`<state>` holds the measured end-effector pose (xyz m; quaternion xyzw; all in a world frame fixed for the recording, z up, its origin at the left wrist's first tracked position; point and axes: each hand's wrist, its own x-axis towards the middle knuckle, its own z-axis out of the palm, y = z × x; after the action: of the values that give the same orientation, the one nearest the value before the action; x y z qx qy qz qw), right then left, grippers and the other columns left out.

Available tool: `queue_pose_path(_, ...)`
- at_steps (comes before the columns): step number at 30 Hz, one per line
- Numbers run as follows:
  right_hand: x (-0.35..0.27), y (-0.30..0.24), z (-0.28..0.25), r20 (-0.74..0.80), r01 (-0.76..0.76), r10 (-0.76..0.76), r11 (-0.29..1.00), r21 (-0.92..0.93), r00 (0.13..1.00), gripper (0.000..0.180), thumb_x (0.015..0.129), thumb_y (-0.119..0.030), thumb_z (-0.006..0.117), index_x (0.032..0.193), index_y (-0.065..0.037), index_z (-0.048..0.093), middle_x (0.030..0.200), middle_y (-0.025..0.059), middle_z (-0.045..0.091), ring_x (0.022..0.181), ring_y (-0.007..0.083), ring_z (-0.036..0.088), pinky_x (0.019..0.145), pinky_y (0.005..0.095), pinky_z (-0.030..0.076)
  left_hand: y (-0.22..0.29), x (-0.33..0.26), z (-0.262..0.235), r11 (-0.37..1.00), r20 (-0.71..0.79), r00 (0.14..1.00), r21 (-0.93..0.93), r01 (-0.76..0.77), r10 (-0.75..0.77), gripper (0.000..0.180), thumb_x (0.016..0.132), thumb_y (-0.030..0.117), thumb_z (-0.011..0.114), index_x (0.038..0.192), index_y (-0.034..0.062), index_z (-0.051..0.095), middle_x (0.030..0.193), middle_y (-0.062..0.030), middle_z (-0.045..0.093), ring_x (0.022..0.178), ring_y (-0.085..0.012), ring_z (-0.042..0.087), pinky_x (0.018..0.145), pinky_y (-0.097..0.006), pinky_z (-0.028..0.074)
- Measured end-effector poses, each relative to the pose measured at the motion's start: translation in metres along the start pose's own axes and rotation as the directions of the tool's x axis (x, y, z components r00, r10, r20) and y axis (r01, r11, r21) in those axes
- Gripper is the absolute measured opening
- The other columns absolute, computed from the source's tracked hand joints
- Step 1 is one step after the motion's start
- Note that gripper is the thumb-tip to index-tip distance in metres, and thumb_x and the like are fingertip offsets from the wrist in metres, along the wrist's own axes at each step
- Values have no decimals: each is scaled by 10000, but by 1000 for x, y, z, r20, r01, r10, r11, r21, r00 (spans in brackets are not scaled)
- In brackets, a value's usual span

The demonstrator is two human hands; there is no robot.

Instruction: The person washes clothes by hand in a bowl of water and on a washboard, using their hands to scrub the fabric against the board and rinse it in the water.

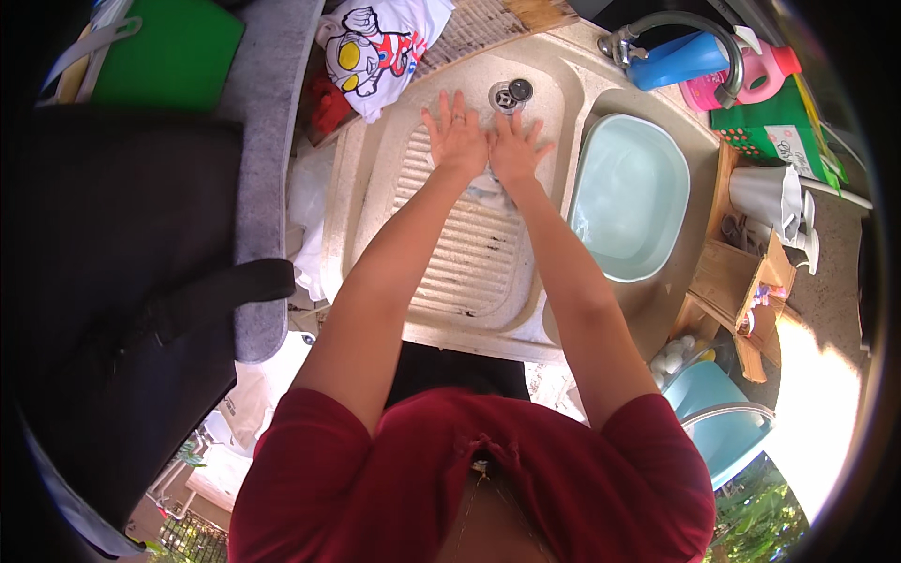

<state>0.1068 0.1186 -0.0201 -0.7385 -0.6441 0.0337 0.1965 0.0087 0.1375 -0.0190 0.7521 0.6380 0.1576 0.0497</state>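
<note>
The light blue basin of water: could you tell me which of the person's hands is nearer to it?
The right hand. It presses flat on the ribbed washboard sink, just left of the light blue basin. The left hand lies beyond it, farther from the basin.

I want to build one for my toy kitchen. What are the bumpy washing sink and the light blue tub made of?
The washing sink looks like pale speckled stone or cast concrete: matte, with moulded ridges and dark grime. It could be stone-look plastic. The light blue tub looks like plastic: smooth, slightly glossy, with rounded corners and one even colour.
</note>
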Motion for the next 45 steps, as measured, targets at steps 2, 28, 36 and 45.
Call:
queue_pose_path(2,-62,5,-38,254,-40,21,997,70,967,296,845,-263,490,1075,-87,551,1293,193,386,1210,435,318,969,655,142,2,-55,-22,988,202,976,-147,-51,81,299,880,274,432,1021,42,558,1283,-153,435,1242,-385,302,997,-538,203)
queue_pose_path(28,-30,-18,-22,144,-87,74,993,85,987,214,770,-251,542,830,-46,542,968,173,518,936,348,474,860,496,308,-5,-39,3,962,135,988,-254,103,-71,374,871,245,432,1109,-38,485,1333,-235,342,1248,-456,245,1022,-530,165)
queue_pose_path(36,-112,-6,-67,74,51,-66,980,190,995,273,826,-268,524,998,-65,585,1089,218,481,1061,447,401,995,560,212,-11,-115,-43,906,167,985,-420,44,30,233,882,250,448,997,78,555,1370,-269,243,1254,-470,208,1020,-550,145)
queue_pose_path(45,-13,-9,-21,164,-119,107,991,68,981,250,758,-217,557,886,-2,572,1083,217,498,1160,428,349,988,566,208,4,-23,-9,997,226,973,-65,-31,45,298,878,222,429,1115,63,514,1380,-163,304,1306,-370,181,1020,-578,114)
